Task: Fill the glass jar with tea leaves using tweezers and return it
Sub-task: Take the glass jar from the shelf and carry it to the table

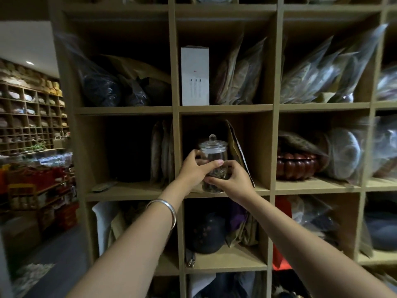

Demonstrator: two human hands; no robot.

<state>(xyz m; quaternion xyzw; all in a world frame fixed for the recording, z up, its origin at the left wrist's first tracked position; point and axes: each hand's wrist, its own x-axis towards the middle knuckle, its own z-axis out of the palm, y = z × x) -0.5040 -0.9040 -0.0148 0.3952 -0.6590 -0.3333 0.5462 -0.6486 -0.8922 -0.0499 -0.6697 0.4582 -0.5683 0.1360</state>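
Glass jar [213, 154] (lidded) between 2 hands — left hand [194, 168], right hand [232, 179].

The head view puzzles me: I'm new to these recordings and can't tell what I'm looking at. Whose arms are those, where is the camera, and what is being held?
There is no machine here. The camera sits on a person's head and looks forward and down, so the two bare arms reaching in from the bottom are that person's own. The wide lens bends the straight edges.

In front stands a wooden shelf unit split into square compartments. Both hands are in the middle one. The left hand, with a silver bangle on its wrist, and the right hand together hold a glass jar. Its glass lid is on, and dried tea leaves show in the lower part.

The neighbouring compartments hold clear plastic bags, a white box and a dark red round container. No tweezers are visible.
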